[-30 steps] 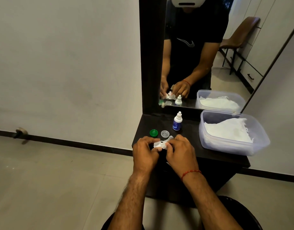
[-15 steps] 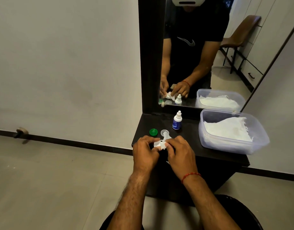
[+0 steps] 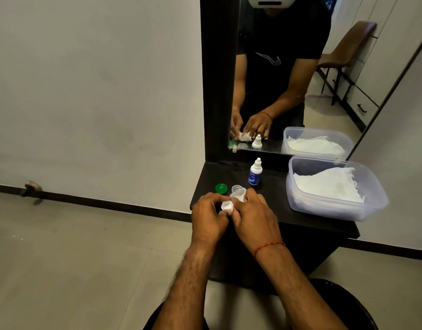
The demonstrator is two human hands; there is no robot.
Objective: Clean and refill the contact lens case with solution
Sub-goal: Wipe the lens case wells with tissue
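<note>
Both hands work close together over the front edge of the dark shelf (image 3: 288, 210), knuckles up and fingertips meeting. Left hand (image 3: 208, 216): fingers (image 3: 212, 199) curled tight, narrow gap, pinching a small white tissue wad (image 3: 227, 206). Right hand (image 3: 254, 216): fingers curled, gripping the translucent lens case (image 3: 239, 194), which sticks out just past its fingertips and touches the wad. How much of the case the wad covers cannot be told. The right wrist bears a red thread (image 3: 268, 246). Count on the shelf: one green cap (image 3: 221, 188), loose, just beyond the left fingers; one clear cap (image 3: 236, 187) just beside it, near the case; one small white dropper bottle (image 3: 254, 175) with a blue label, upright and capped, behind the caps; one clear plastic tub (image 3: 334, 207) at the right, well apart from the hands, holding white paper (image 3: 329, 184), sheet count not readable. One mirror (image 3: 288, 91) stands behind the shelf.
</note>
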